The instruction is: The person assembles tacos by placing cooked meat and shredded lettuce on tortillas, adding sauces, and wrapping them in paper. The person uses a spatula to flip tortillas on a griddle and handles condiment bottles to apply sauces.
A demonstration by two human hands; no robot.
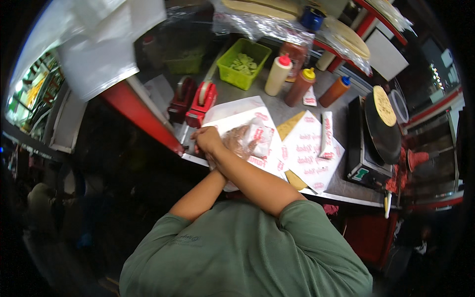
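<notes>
My forearms cross over the steel counter's front edge, the right one on top. My left hand [236, 140], in a clear plastic glove, closes around a white paper-wrapped roll [263, 137] with red print. Left of it is my bare right hand [209, 139], its fingers curled down just in front of a red tape dispenser [202, 105]; what they hold, if anything, is hidden. Printed paper [232, 111] lies beneath the hands. To the right, a second wrapped roll [327, 134] rests on printed sheets [309, 161], with tan flat pieces [296, 180] showing from under them.
Behind stand a green basket [232, 73] of chopped greens and squeeze bottles with red [278, 76], yellow [300, 89] and blue [335, 93] caps. At right, a black pan [381, 136] sits on a burner [357, 148], a flatbread [384, 105] at its rim. White plastic sheets [99, 54] hang upper left.
</notes>
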